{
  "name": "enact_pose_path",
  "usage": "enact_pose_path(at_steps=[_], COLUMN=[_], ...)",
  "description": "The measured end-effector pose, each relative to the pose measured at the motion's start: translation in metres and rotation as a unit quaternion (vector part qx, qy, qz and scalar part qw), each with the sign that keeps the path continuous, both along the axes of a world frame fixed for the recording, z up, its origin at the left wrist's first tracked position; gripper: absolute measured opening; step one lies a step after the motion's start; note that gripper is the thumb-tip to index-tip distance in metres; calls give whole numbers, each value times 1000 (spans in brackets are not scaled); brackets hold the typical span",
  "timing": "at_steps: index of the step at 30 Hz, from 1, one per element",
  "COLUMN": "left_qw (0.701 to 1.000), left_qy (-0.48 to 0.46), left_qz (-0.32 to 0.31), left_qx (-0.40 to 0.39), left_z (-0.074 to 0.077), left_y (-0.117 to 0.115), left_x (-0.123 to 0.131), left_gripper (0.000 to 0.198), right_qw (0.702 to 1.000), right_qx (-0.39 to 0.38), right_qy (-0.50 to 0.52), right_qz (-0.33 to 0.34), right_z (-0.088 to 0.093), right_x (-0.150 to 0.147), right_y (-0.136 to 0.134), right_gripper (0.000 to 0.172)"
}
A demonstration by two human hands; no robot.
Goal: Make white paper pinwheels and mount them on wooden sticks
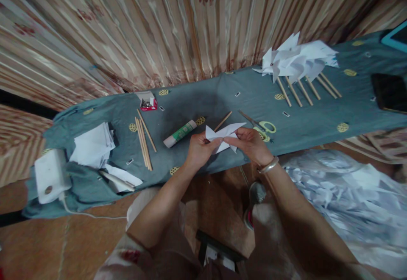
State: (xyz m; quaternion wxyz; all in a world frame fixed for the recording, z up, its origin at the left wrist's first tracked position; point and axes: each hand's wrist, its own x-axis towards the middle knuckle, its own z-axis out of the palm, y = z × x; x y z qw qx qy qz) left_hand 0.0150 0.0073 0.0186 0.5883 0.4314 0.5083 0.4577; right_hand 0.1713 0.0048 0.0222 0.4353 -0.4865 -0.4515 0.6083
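Both hands pinch a folded white paper piece (224,134) over the front edge of a low table covered in blue-grey cloth (222,98). My left hand (199,149) grips the paper's left side with closed fingers. My right hand (249,143), with a metal bangle on its wrist, holds the right side. A single wooden stick (222,121) lies just behind the paper. A green-and-white glue stick (179,133) lies to the left of my hands. Scissors with yellow-green handles (260,124) lie to the right.
Several finished white paper pinwheels on sticks (299,62) lie at the back right. A bundle of wooden sticks (144,139), a small red box of pins (147,101), white paper sheets (93,144) and a white charger (51,176) are on the left. A dark phone (389,91) is far right. Paper scraps (346,199) fill a bag below.
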Motion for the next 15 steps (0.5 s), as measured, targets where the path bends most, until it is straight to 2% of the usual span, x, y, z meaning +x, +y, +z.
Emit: enact_pose_path(at_steps=[4,7,15], left_qw=[999,996,989], left_qy=[-17,-39,-93], left_qz=[34,64,101], left_qx=[-25,-43,-47], left_z=[2,3,9], left_y=[-2,-2,9], left_x=[0,0,-6], left_gripper=[8,11,21], right_qw=[1000,999,972], right_qx=[19,30,61], right_qy=[8,-2,-6], right_qz=[-6,-43,-227], right_z=[5,8,3], right_x=[2,14,52], right_y=[0,0,5], right_gripper=[38,36,25])
